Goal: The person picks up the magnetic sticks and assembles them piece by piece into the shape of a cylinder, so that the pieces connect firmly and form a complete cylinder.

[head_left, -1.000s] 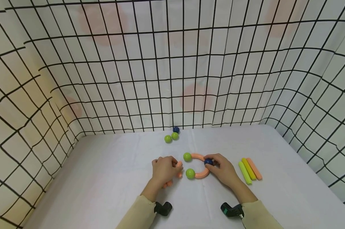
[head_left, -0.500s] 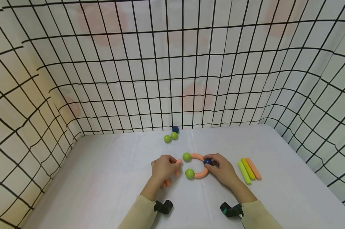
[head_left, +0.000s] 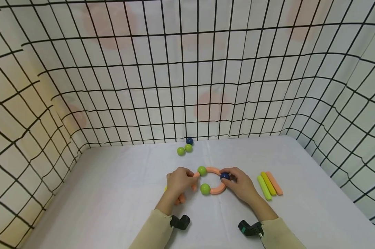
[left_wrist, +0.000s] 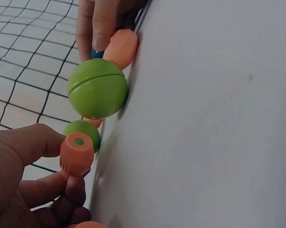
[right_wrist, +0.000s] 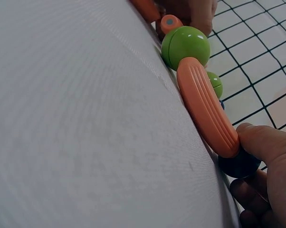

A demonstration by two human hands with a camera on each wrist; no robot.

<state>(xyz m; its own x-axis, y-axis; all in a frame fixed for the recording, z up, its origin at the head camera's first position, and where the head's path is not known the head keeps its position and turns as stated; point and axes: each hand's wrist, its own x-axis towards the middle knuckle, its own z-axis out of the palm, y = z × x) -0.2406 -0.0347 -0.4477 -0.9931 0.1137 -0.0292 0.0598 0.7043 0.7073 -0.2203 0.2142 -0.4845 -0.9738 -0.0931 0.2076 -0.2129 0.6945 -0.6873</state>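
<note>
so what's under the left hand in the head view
Orange pieces and a yellow sliver peek out beneath the left hand; their covered parts, and anything else there, can't be seen.

Dark-blue ball (head_left: pixel 225 176) between two orange arcs (right_wrist: pixel 207 107) tipped with green balls (head_left: pixel 205 189); third orange arc (left_wrist: pixel 76 156) just beside far green ball (head_left: pixel 202 170).

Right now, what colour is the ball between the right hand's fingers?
The ball is dark blue, best seen in the head view.
</note>
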